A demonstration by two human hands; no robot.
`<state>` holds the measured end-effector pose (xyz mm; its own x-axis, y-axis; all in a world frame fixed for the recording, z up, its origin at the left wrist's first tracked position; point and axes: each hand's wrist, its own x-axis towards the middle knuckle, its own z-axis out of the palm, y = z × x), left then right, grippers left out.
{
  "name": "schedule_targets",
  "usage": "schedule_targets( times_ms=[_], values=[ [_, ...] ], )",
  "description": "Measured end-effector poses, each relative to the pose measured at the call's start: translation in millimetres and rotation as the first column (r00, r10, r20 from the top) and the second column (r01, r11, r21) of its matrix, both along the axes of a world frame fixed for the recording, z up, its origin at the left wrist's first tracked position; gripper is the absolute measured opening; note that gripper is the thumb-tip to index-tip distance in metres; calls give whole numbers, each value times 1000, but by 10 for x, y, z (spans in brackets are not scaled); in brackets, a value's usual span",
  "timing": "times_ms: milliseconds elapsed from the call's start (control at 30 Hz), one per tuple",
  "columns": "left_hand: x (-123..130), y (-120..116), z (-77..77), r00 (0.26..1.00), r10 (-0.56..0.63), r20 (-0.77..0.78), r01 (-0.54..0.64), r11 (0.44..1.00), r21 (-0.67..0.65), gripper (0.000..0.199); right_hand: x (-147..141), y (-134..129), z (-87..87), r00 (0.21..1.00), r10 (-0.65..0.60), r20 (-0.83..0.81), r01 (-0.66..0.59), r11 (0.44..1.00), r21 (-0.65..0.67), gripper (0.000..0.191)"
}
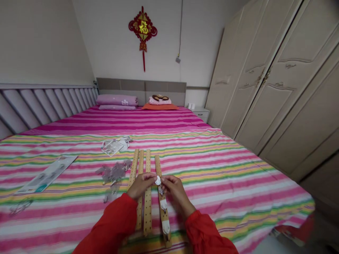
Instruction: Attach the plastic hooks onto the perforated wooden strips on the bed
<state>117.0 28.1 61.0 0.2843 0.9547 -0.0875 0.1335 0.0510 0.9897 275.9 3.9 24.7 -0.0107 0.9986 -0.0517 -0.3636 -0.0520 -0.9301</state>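
Between my hands is a small white wall hook (158, 180), held over a wooden strip with holes (157, 162). My left hand (141, 185) pinches its left side with thumb and finger. On the other side, the fingertips of my right hand (174, 190) close on its edge. Just below it on the strip sits a smaller greyish hook (161, 191), partly shaded. Nearer to me, a white hook (163, 204) and another white hook (166, 227) lie along the same strip. Three more perforated strips (147, 211) lie to the left, partly under my left hand and sleeve.
Left of the strips lies a pile of clear hooks (115, 172). Small plastic packets (115, 145) lie beyond it, and a long packaged card (49, 174) farther left. Everything rests on a striped bedspread (225, 183). A wardrobe (278, 77) stands on the right.
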Motion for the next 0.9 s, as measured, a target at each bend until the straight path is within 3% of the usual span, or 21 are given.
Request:
schedule_targets(
  times_ms=[133, 333, 567, 900],
  values=[
    [159, 111, -60, 998, 40, 55, -39, 999, -15, 41, 16, 116, 36, 1000, -17, 24, 17, 1000, 9, 31],
    [263, 198, -241, 968, 225, 109, -219, 973, -65, 40, 29, 263, -52, 996, -82, 38, 85, 994, -76, 23],
    [254, 201, -496, 959, 252, 130, -243, 966, -83, 34, -36, 381, -186, 969, -165, 181, 196, 967, -166, 15],
    [290, 172, -504, 957, 258, 136, -236, 959, -155, 23, -75, 472, -223, 940, -155, 304, 227, 949, -218, 19]
  ],
)
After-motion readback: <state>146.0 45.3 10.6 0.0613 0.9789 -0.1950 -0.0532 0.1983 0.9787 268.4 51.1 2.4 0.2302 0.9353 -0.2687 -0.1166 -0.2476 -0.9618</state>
